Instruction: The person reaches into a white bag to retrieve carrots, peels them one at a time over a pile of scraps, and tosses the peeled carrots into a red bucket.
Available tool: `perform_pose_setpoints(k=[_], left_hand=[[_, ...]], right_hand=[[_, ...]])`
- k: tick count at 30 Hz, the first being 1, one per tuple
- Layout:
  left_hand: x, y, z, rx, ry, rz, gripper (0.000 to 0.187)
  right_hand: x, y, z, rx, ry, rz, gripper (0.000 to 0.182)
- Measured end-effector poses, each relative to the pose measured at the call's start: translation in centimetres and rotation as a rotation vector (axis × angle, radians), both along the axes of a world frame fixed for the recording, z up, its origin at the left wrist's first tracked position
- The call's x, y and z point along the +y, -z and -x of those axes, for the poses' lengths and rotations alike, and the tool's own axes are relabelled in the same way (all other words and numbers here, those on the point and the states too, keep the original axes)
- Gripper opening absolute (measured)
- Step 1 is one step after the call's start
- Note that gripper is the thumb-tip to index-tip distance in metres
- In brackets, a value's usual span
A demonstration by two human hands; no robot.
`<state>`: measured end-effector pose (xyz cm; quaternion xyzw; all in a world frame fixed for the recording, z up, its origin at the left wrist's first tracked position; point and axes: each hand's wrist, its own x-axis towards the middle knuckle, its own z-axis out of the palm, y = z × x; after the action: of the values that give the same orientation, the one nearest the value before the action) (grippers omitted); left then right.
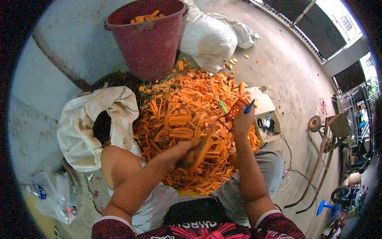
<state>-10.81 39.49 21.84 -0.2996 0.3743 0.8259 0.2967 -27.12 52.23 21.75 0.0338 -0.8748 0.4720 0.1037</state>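
The left hand (190, 153) wraps its fingers around a carrot (203, 150) above the pile of peelings (187, 115). The right hand (242, 119) grips the peeler (242, 107), fingers pressed together. Probably long, light strokes away from the body work best.

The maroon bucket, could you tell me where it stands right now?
In the head view the maroon bucket stands top centre on the concrete floor, behind the carrot peel pile and left of a white sack.
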Motion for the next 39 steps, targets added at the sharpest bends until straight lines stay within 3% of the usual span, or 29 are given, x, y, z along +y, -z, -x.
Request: perform_pose_setpoints(k=[1, 3, 4, 7, 10, 13, 16, 19, 22, 23, 26, 28, 31, 34, 37, 39], left_hand=[[-0.9, -2.7, 0.1, -0.052, 0.017, -0.013, 0.036], [-1.6, 0.6, 0.8, 0.08, -0.066, -0.171, 0.031], [-1.7, 1.7, 1.0, 0.146, -0.106, -0.247, 0.029], [-1.7, 1.6, 0.9, 0.054, -0.205, -0.082, 0.032], [-1.0, 2.0, 0.9, 0.085, -0.229, -0.03, 0.033], [-1.9, 2.7, 1.0, 0.135, -0.015, -0.092, 0.032], [-1.0, 7.5, 1.3, 0.195, 0.166, 0.237, 0.037], [0.6, 0.3, -0.4, 0.125, 0.052, 0.052, 0.038], [-0.5, 1.8, 0.4, -0.064, -0.097, -0.217, 0.035], [-0.6, 1.8, 0.5, -0.046, -0.118, -0.215, 0.034], [-0.7, 1.1, 0.9, 0.006, -0.164, -0.202, 0.031], [-0.7, 0.7, 1.0, 0.043, -0.191, -0.194, 0.029], [-0.7, 0.5, 0.8, 0.102, -0.132, -0.043, 0.035], [-1.8, 1.5, 1.3, 0.234, 0.281, 0.116, 0.031], [1.2, 1.5, -0.5, 0.206, 0.064, 0.075, 0.035], [0.2, -0.5, -0.1, 0.031, 0.047, 0.014, 0.037]], right_hand=[[-0.2, -0.8, -0.1, 0.0, -0.011, 0.023, 0.019], [-1.7, -2.9, -3.4, -0.093, -0.309, 0.395, 0.019], [-2.3, -2.9, -4.8, -0.1, -0.36, 0.361, 0.019], [-3.9, -3.0, -9.5, -0.009, -0.424, 0.295, 0.019], [-3.9, -2.7, -9.9, -0.02, -0.381, 0.083, 0.02], [-4.2, -1.2, -8.9, 0.004, -0.293, 0.097, 0.019], [-2.8, -1.2, -4.4, 0.026, -0.095, 0.108, 0.019], [0.5, 2.0, 1.2, 0.011, 0.14, 0.043, 0.018], [-0.4, 0.4, -1.0, 0.138, -0.114, 0.049, 0.019], [-1.7, 0.2, -2.8, -0.102, -0.295, 0.589, 0.022], [-3.3, 0.5, -7.0, -0.083, -0.377, 0.338, 0.022], [-4.2, -3.2, -10.1, -0.043, -0.429, 0.268, 0.022], [-3.8, -2.3, -9.9, 0.068, -0.384, 0.085, 0.02], [-3.0, -0.6, -5.7, 0.133, -0.137, 0.102, 0.018], [-0.2, -0.4, -0.8, 0.109, 0.056, 0.006, 0.019], [0.4, -0.2, 0.2, 0.074, 0.088, 0.035, 0.018]])
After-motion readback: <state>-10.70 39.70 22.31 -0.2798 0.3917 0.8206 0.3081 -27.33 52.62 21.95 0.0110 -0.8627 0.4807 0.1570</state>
